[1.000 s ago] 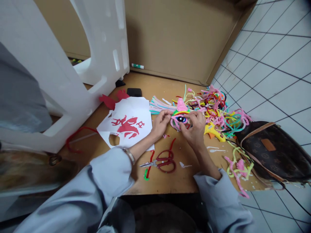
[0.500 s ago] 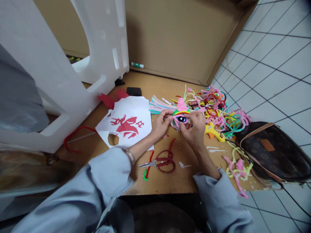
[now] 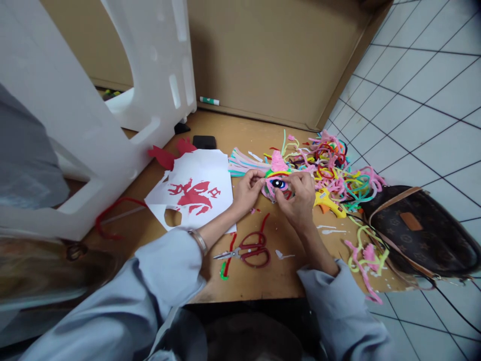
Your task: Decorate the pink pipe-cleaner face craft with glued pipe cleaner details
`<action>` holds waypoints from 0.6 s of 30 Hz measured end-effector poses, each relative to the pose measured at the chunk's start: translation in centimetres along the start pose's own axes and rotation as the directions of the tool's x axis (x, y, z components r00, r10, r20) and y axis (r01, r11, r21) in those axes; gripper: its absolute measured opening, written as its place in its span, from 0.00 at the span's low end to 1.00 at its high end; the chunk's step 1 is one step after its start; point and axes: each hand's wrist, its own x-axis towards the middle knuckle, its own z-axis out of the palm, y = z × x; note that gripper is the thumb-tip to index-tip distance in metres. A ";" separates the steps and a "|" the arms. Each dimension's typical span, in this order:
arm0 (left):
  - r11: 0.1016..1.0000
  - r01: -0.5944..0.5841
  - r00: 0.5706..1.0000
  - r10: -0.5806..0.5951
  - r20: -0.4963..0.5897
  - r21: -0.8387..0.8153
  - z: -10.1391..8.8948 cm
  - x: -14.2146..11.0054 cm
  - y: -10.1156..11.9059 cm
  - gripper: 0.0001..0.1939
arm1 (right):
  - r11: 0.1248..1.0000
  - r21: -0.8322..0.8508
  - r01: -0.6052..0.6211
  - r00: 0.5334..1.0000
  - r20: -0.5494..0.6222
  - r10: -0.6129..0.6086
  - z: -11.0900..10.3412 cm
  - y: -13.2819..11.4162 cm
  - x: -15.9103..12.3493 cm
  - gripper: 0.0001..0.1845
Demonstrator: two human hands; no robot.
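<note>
- Movement since the earlier frame: whole view shifted slightly, contents now sitting a little farther left; hands and held work unchanged in relation to each other.
- White plastic panel [image 3: 161,45], upper left of the frame; upright.
- Red cut shapes [image 3: 165,158], left of centre, beside the white sheet [image 3: 218,165], which bears a red design and a cut-out hole.
- Dark flat object [image 3: 204,142], just above the sheet; kind uncertain.
- Pastel strands [image 3: 244,163], centre; their right end runs behind the held work.
- Left hand [image 3: 248,193], centre; thumb and forefinger pinching the left edge of the held work.
- Scissors [image 3: 239,251], lower centre, blades leftward, lying over a red strip.
- Eye-decorated piece [image 3: 278,184], centre, between both hands; right of the left fingertips, left of the right. Its eye lies lengthwise roughly across the frame, with a pink peak [image 3: 278,161] above. Neither hand is clearly nearer; both touch.
- Right hand [image 3: 300,198], right of centre; thumb and forefinger pinching the right side, around the eye's end.
- Yellow glue gun [image 3: 330,201], beside the right hand; partly covered.
- Tangled fuzzy strands [image 3: 332,158], right of centre.
- Brown patterned bag [image 3: 432,235], right edge.
- Obscured: the piece's underside and outer edges, behind fingers; exact finger contacts and small details blurred; foreground arms cut off below.
</note>
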 end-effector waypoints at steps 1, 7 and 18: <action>1.000 0.001 1.000 -0.001 0.002 -0.003 0.0 0.0 0.0 0.05 | 1.000 0.004 -0.004 1.000 0.002 0.004 0.0 0.0 0.0 0.08; 1.000 0.007 1.000 -0.007 0.004 -0.006 0.0 0.0 -0.1 0.07 | 0.999 0.031 -0.022 1.000 -0.003 0.022 -0.1 0.0 0.0 0.08; 1.000 0.021 1.000 -0.021 0.009 -0.003 -0.3 0.1 -0.1 0.09 | 0.995 0.077 -0.058 0.998 0.036 0.055 -0.2 0.0 0.1 0.08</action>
